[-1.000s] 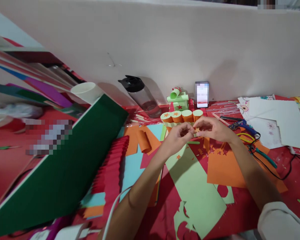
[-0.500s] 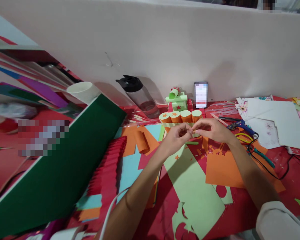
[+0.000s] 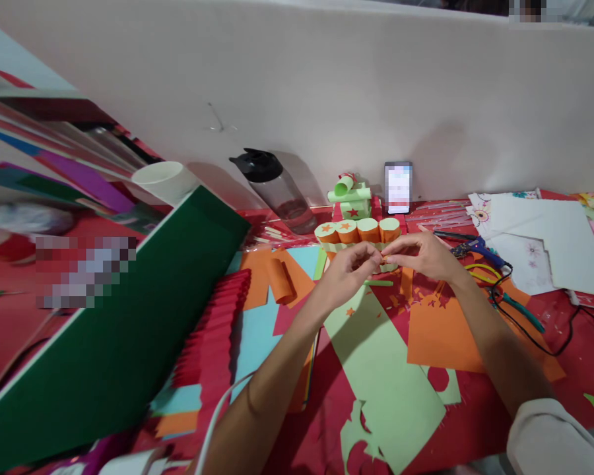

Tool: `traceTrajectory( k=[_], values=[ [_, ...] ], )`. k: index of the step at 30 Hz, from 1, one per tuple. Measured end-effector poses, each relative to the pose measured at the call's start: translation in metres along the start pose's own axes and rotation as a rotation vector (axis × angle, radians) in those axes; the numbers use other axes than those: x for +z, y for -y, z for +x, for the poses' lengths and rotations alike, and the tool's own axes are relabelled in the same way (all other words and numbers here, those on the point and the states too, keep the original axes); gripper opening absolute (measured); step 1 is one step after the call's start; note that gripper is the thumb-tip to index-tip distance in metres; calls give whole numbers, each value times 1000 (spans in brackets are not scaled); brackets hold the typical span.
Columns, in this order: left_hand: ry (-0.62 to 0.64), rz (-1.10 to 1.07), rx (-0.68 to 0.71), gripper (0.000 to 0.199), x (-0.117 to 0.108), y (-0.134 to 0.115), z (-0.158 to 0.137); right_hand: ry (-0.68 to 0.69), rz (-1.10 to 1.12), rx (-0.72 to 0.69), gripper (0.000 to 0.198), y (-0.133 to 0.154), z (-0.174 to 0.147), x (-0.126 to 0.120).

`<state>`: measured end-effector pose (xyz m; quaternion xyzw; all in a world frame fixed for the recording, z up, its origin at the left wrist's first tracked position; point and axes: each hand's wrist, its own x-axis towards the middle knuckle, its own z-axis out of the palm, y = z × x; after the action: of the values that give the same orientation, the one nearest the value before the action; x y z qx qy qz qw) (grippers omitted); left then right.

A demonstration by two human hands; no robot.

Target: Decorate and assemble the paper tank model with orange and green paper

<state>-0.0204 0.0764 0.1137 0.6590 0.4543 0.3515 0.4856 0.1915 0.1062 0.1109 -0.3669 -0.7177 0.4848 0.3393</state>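
Note:
My left hand (image 3: 352, 272) and my right hand (image 3: 426, 256) meet fingertip to fingertip in front of a row of paper rolls (image 3: 368, 231). Between them they pinch a small orange paper piece (image 3: 383, 259); its shape is mostly hidden by the fingers. The rolls are orange with pale green tops, and two of those tops carry orange stars. Behind stands a pale green paper model (image 3: 352, 198) with a red star. A long pale green sheet (image 3: 383, 369) lies below my hands, with a loose orange star (image 3: 350, 311) on it.
Left stands a leaning dark green board (image 3: 113, 343) beside folded red paper (image 3: 212, 330). A tilted bottle (image 3: 282, 194) and a phone (image 3: 398, 188) rest by the wall. Orange sheets (image 3: 445, 336), pliers (image 3: 485, 252) and a black cable (image 3: 529, 333) lie right.
My right fingers have shifted very slightly at the pinched orange piece. Everything else stays in place.

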Motion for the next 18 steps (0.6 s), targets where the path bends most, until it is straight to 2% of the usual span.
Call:
traceTrajectory(
  k=[18],
  values=[
    [-2, -7, -16, 13, -1, 2, 1, 11, 1, -15, 15, 1, -1, 0]
  ],
)
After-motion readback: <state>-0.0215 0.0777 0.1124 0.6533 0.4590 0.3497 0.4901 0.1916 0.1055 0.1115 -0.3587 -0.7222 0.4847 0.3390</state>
